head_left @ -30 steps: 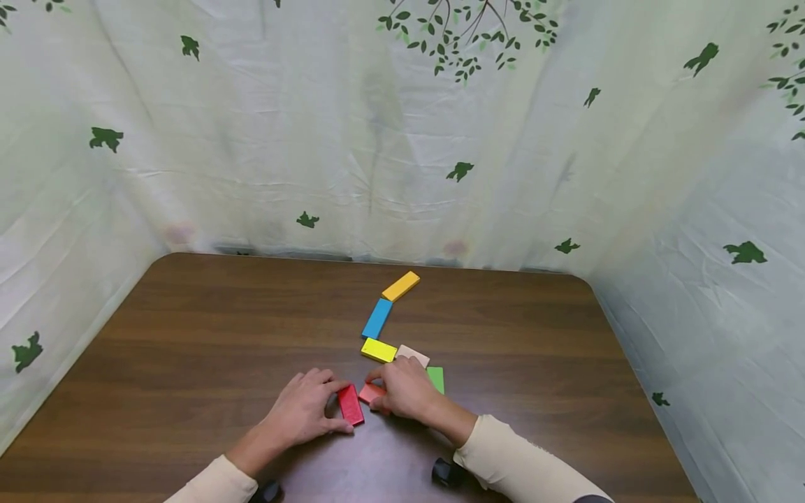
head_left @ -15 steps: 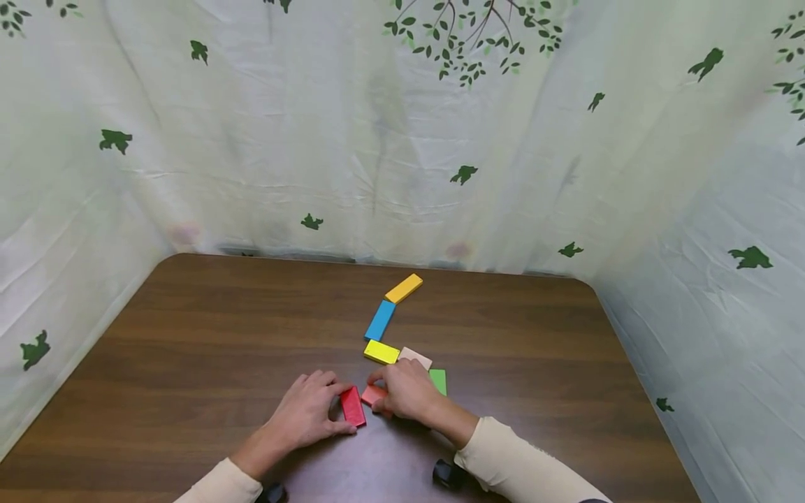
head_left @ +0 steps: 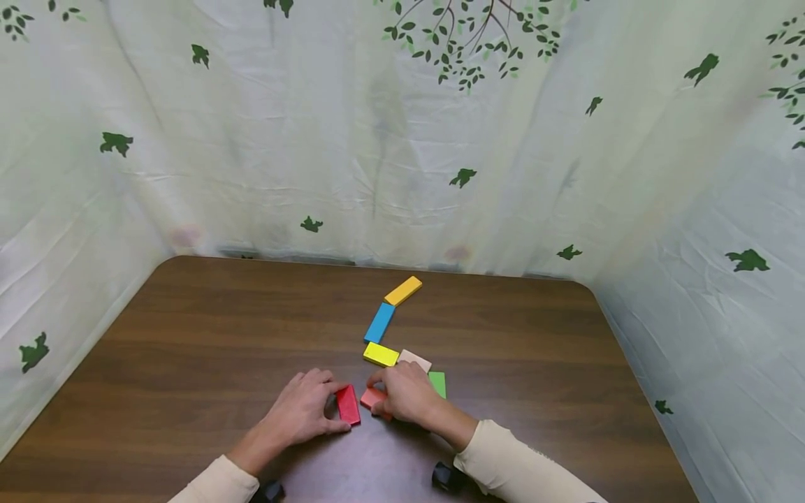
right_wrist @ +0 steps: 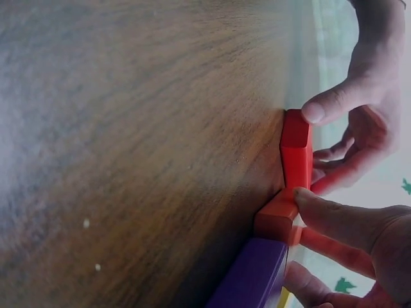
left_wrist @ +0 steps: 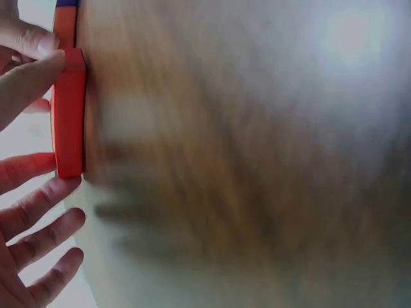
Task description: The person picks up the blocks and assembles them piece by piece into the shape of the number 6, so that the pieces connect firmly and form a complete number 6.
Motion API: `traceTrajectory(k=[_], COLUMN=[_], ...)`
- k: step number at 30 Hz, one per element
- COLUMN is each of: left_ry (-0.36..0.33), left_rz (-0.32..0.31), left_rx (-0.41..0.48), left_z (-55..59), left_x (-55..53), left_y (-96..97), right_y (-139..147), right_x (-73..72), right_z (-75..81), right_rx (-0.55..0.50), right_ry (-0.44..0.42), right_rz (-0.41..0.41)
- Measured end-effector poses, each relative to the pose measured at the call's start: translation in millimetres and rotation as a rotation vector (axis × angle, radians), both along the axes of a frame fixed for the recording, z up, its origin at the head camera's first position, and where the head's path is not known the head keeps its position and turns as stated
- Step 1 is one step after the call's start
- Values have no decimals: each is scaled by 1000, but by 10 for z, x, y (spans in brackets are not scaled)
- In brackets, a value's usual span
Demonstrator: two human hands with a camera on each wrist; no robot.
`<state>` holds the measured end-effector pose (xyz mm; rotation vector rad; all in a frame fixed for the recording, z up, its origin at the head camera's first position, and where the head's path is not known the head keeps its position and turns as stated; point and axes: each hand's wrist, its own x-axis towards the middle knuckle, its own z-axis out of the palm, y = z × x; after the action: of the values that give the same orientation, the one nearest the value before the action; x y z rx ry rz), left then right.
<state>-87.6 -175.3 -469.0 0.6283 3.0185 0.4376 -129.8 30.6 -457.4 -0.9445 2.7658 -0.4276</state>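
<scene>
My left hand (head_left: pixel 302 409) pinches a red block (head_left: pixel 349 405) by its two ends, thumb at the near end and index finger at the far end. In the left wrist view its other fingers are spread beyond the block. Just to the right, my right hand (head_left: pixel 405 392) pinches a coral-orange block (head_left: pixel 372 398) between thumb and fingers. A narrow gap shows between these two blocks in the head view. Against the coral-orange block stands a purple block (right_wrist: pixel 250 273), seen in the right wrist view and hidden behind the right hand in the head view.
Beyond the right hand, a green block (head_left: pixel 437 384), a pale pink block (head_left: pixel 415 360), a yellow block (head_left: pixel 381 354), a blue block (head_left: pixel 380 322) and an orange-yellow block (head_left: pixel 403 290) form a bent line on the brown table (head_left: pixel 220 335). A patterned curtain (head_left: pixel 314 140) surrounds the table.
The red block has shifted slightly left with my left hand, widening its gap from the coral-orange block. My right hand has stayed in place, and the head view has tilted a little.
</scene>
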Motion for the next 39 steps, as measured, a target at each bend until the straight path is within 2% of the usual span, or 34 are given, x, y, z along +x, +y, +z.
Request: traceTrajectory(k=[4, 7, 12, 21, 29, 34, 39], left_ry=[23, 13, -45, -78, -27, -8, -35], left_rz=[-37, -51, -32, -53, -138, -159, -157], left_rx=[-12, -8, 12, -39, -130, -142, -133], left_z=[11, 25, 46, 100, 111, 94, 71], left_x=[-88, -165, -288, -474, -598, -658, -716], left_y=[-59, -108, -176, -223, -194, -180, -167], right_y=[10, 15, 18, 29, 25, 24, 28], right_x=[1, 1, 0, -5, -12, -21, -24], right_z=[0, 0, 1, 2, 8, 10, 7], right_rx=[-3, -5, -10, -8, -4, 12, 14], right_ry=[0, 3, 8, 11, 15, 19, 17], right_rz=[-5, -4, 7, 16, 18, 17, 17])
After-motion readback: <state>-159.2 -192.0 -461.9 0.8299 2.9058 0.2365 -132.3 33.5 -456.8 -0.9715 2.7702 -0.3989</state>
